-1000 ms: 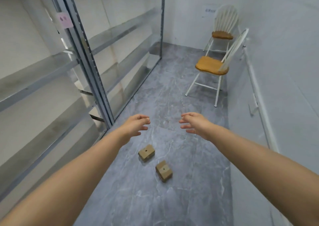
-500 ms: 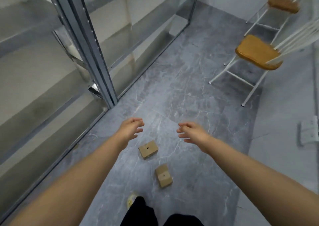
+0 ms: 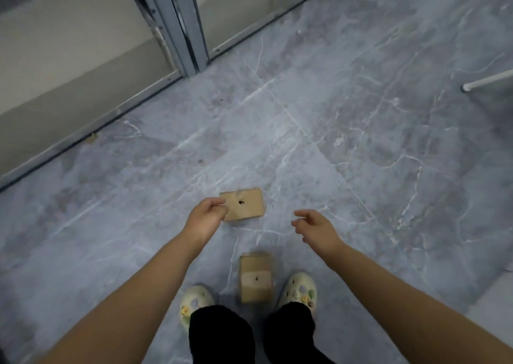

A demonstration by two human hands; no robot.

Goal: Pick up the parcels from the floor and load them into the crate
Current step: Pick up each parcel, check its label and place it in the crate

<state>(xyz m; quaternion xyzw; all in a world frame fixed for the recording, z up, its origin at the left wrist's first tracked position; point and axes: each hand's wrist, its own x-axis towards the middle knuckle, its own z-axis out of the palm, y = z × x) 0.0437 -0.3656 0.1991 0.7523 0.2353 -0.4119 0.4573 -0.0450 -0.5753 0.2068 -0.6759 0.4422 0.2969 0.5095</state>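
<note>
**Hands reaching low over the floor parcels**

Your left hand (image 3: 206,219), fingers curled, overlaps the left edge of the far parcel (image 3: 245,204) at frame centre; contact unclear. Your right hand (image 3: 316,229) hovers open, empty, lower right of it. Near parcel (image 3: 255,277) lies between your shoes (image 3: 195,302), bottom centre.

Even cool light, soft motion blur, wide-angle edge warping
</note>
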